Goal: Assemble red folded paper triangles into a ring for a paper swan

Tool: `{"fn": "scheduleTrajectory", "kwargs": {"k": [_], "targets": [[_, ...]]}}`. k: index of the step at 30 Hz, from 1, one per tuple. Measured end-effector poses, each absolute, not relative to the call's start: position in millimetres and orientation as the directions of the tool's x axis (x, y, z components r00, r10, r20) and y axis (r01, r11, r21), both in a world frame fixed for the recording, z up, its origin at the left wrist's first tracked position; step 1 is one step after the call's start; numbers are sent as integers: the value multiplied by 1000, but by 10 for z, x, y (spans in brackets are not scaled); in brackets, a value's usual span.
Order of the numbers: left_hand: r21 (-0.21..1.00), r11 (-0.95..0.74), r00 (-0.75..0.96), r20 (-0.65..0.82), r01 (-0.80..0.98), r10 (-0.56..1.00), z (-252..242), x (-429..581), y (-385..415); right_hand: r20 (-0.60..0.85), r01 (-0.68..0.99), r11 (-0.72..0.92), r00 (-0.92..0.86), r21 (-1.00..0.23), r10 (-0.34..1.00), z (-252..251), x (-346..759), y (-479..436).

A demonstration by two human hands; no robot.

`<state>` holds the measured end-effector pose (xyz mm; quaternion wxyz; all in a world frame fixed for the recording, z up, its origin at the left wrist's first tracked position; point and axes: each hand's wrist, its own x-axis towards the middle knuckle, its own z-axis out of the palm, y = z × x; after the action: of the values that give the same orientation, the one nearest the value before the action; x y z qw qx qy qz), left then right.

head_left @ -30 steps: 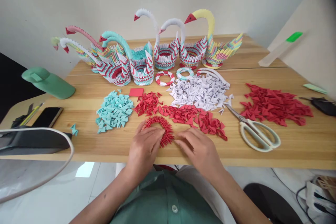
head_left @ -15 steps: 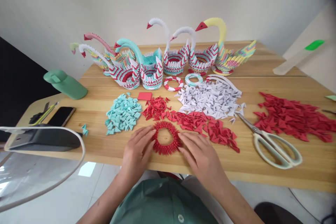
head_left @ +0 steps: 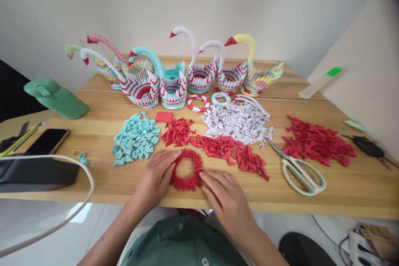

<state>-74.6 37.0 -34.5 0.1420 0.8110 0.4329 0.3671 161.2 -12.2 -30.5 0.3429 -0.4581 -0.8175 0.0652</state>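
A ring of folded red paper pieces [head_left: 197,181], spiky all round, lies flat on the table near its front edge. My left hand [head_left: 155,176] holds its left side, with fingertips and thumb against the outer rim. At the right side my right hand [head_left: 225,193] grips it the same way, fingers slightly bent and close together. Just behind the ring are loose red paper triangles [head_left: 218,147]. A pile of teal triangles [head_left: 137,139] lies to the left, and white triangles [head_left: 238,120] are heaped behind the red ones.
Several paper swans [head_left: 174,91] stand along the back, before them a red-and-white ring [head_left: 198,103] and a teal-and-white ring [head_left: 221,99]. Scissors [head_left: 299,174] and another red heap [head_left: 316,141] lie right. Left are a green bottle [head_left: 57,97], phone [head_left: 48,141] and looping white cable [head_left: 90,183].
The view has turned to the right, so the table's contents appear farther left and a dark key set shows at the right. Both hands keep their place around the red ring.
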Motion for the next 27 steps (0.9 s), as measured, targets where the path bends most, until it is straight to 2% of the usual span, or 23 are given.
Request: {"fn": "scheduleTrajectory", "kwargs": {"k": [2,5,8,11,21,24,27], "targets": [[553,-592,367,469,587,803,-368,-762,378,517,756,527,-295,-388,804,-279,1759,-100],[563,-586,364,463,583,808,-395,-774,365,545,882,392,-199,-263,814,-224,2040,-12],[571,-579,347,469,582,812,-406,-775,354,510,946,299,-197,-127,838,-188,2210,96],[586,-571,335,468,576,818,-405,-771,351,444,960,269,-206,-82,872,-195,2202,168],[647,-527,278,452,552,847,-383,-791,350,430,935,332,-250,-125,867,-234,2011,10],[641,-536,230,500,550,835,-346,-807,320,456,899,373,-239,-229,857,-267,1975,-50],[614,-573,168,589,543,791,-219,-759,176,438,822,366,-162,-436,884,-230,1907,-131]]}}
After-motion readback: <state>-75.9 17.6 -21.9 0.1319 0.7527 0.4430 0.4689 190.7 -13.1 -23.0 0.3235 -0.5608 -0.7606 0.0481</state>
